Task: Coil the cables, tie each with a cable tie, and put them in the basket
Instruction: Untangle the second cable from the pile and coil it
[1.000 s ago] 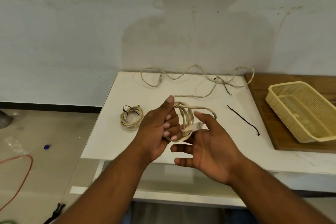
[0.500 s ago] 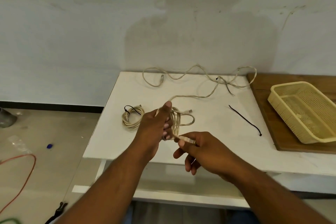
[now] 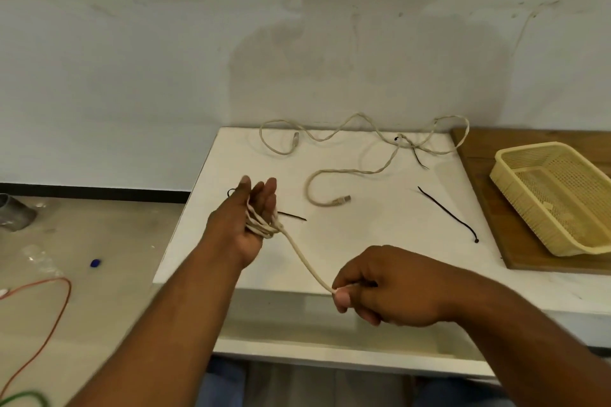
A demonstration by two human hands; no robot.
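While the left hand (image 3: 254,218) stands upright with its fingers straight and together, several turns of a pale cable (image 3: 304,258) lie wound around its palm. From there one stretch of that cable runs down and across to the right hand (image 3: 386,287), which pinches it between thumb and curled fingers, nearer the body than the left hand. The stretch looks pulled fairly straight between the two hands.

Coiling of this cable looks partly done: turns are on the left hand and a length is left to wind. It has no tie on it yet.

Beyond both hands a second cable (image 3: 363,172) lies loose and wavy on the white table (image 3: 380,241), uncoiled, with one plug end (image 3: 342,200) lying between the hands and the wall. A black cable tie (image 3: 446,213) lies beyond the right hand, unused. Another black tie (image 3: 418,157) lies farther off, crossed by the loose cable. A black strip (image 3: 292,216) pokes out just right of the left hand; whether it is a free tie cannot be told.

Far to the right of the right hand stands the yellow basket (image 3: 529,218), and no cable shows in it. Most of the job appears to remain: finishing this coil, tying it, coiling and tying the loose one, then loading the basket.
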